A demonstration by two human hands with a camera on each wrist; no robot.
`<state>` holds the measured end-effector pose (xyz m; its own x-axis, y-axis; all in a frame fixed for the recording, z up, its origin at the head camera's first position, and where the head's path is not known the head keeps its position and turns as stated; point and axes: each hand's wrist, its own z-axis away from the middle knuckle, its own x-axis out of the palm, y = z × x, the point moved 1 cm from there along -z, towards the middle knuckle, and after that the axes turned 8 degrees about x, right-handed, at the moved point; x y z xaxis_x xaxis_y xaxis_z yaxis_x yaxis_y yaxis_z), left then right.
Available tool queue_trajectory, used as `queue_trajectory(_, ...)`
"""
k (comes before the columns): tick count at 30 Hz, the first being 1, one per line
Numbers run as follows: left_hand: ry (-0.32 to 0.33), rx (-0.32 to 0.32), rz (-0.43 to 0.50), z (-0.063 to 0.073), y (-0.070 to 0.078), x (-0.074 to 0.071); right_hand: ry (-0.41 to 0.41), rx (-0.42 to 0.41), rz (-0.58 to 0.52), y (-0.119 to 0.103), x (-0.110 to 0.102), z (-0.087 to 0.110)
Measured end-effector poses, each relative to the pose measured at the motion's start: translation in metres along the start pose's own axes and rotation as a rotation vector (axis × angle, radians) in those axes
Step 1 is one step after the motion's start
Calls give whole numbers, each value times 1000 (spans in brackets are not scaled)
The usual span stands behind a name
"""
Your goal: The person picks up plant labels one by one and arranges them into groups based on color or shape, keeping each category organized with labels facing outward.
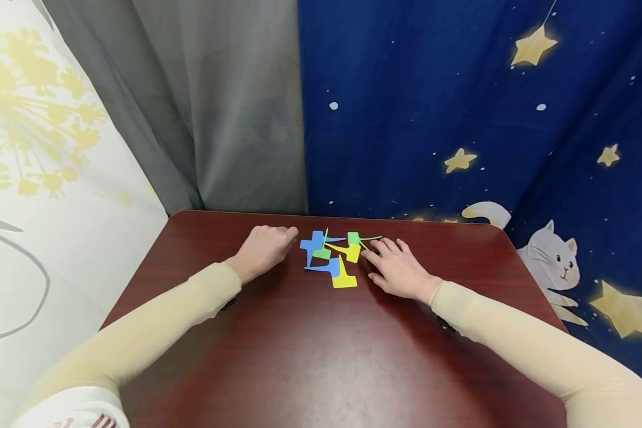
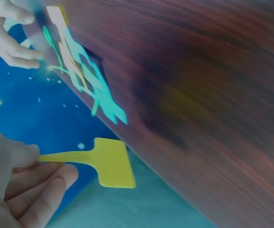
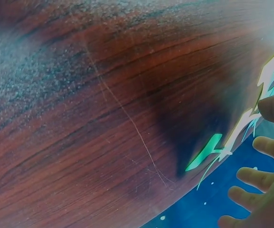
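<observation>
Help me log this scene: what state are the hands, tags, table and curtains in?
Yellow T-shaped plastic-looking tag: held by its stem
Bare left hand: pinching that stem
Loose blue, green and yellow T-shaped tags: on the table, some overlapping
Bare right hand: fingers spread, beside those tags
Red-brown wooden table: bearing the loose tags
Grey fabric curtain: hanging in folds
Blue star-printed curtain: hanging
</observation>
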<state>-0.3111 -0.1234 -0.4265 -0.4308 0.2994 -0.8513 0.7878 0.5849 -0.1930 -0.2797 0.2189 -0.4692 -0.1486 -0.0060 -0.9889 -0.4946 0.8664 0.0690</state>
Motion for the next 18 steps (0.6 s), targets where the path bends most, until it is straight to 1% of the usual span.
queue_trajectory(4,23,11,6,23,-12,-7,16,-9,-7,0,1,-2)
queue_trajectory(9,11,10,-28,56,-27,-10,13,-24,-11,-2,1,-5)
queue_trajectory(11,-8,10,-35,69,-33,-11,9,-23,-3,-4,1,-7)
queue_trajectory(13,-46,10,-30,82,-37,-13,4,-20,6,-5,1,-8)
queue_trajectory(15,-86,13,-19,95,-40,-15,2,-22,16,-7,1,-9)
queue_trajectory(18,-124,22,8,116,-44,-17,6,-38,17,-9,3,-9)
